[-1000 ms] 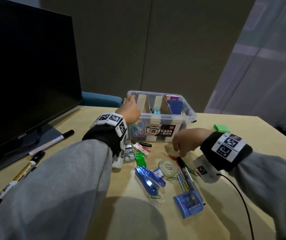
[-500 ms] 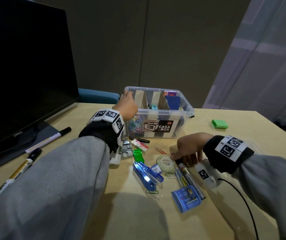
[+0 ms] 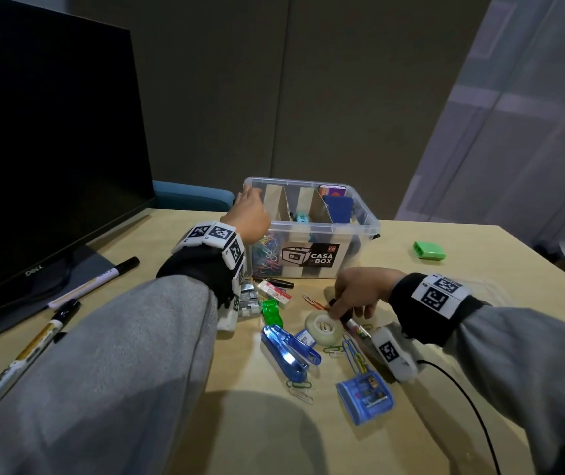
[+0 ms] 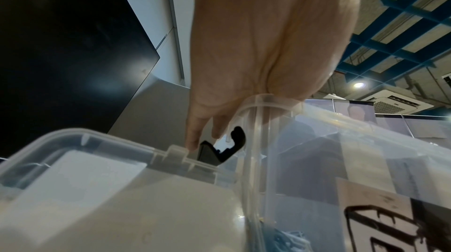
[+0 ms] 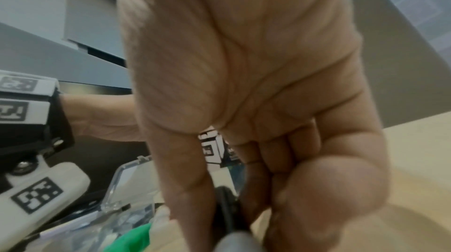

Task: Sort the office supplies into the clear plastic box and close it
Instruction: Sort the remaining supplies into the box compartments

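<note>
The clear plastic box (image 3: 359,214) stands open at the back of the table, with cardboard dividers and coloured paper clips inside. My left hand (image 3: 250,214) grips its left rim (image 4: 256,140), with the fingers hooked over the edge. My right hand (image 3: 353,296) is down on the table in front of the box. It pinches the black cap of a grey marker (image 3: 353,325) between thumb and fingers (image 5: 190,188). The marker (image 5: 227,208) lies flat beside a tape roll (image 3: 323,329).
Loose supplies lie near me: a blue stapler (image 3: 287,351), a blue case (image 3: 365,395), a green clip (image 3: 270,311), paper clips (image 3: 299,389) and a white eraser (image 3: 274,293). A green block (image 3: 428,251) sits at the right. Two markers (image 3: 92,282) lie by the monitor (image 3: 51,149).
My right hand has dropped from near the box front down to the marker and closed on its cap. The left hand has stayed on the box rim.
</note>
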### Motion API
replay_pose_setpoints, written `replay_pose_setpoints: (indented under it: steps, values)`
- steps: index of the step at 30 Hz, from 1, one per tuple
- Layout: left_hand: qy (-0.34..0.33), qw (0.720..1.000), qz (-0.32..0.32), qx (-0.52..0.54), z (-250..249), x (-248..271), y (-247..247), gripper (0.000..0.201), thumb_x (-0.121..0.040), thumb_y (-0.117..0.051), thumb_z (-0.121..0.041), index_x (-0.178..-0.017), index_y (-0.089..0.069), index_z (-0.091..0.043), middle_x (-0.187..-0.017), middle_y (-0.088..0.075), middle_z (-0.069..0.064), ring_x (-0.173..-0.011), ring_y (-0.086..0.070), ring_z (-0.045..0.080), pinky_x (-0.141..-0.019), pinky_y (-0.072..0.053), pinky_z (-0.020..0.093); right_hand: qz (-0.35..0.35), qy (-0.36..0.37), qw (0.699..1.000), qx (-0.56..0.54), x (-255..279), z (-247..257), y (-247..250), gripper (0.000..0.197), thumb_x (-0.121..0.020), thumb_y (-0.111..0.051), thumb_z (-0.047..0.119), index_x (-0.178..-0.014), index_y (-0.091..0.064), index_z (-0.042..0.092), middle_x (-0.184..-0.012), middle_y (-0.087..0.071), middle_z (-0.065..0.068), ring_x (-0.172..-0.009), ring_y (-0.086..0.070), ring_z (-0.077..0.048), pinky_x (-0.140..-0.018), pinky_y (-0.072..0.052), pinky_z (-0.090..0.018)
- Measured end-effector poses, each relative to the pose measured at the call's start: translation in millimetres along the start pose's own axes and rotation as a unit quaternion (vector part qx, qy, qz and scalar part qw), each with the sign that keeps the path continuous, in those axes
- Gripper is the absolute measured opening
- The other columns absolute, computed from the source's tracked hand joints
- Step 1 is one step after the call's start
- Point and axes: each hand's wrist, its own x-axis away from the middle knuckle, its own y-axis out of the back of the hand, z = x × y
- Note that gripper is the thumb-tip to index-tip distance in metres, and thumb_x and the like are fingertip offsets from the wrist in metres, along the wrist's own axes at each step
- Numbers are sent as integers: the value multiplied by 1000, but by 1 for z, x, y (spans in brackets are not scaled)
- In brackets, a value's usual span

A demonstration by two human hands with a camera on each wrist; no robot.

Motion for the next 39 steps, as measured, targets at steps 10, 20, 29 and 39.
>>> replay_pose_setpoints:
  steps: [10, 20, 29, 39]
  values:
    - [3, 1000, 1, 6, 1, -1, 0, 53, -100, -36, -3, -151, -20, -5, -160, -16, 11, -147, -18, 27, -119, -22, 46, -395, 268, 846, -237, 74, 39, 80, 11, -95, -59, 14, -95, -67, 7, -81, -70, -8, -52, -61, -4, -49, -49, -15]
    - [-3, 1000, -5, -3, 1, 0, -1, 51, -100, -37, -7, -150, -23, -7, -158, -20, 10, -145, -23, 26, -117, -26, 46, -573, 244, 782, 15, -3, 28, 64, 13, -94, -59, 8, -94, -71, 6, -86, -72, -7, -71, -63, -14, -77, -57, -36]
    - [-9, 1000, -3, -7, 2, -1, 0, 51, -101, -35, -6, -150, -23, -6, -159, -19, 11, -146, -21, 26, -118, -24, 45, -462, 261, 841, 103, -8, 15, 48, 23, -100, -47, 25, -101, -63, 10, -94, -64, -2, -86, -57, -15, -78, -48, -26]
    - [-14, 1000, -1, -12, 3, -3, -1, 49, -100, -36, -6, -148, -27, -6, -158, -21, 10, -145, -23, 27, -117, -25, 44, -88, 216, 944, 235, 30, 2, 3, 58, -78, -76, 42, -128, -51, 25, -108, -57, 5, -90, -55, -12, -77, -47, -27]
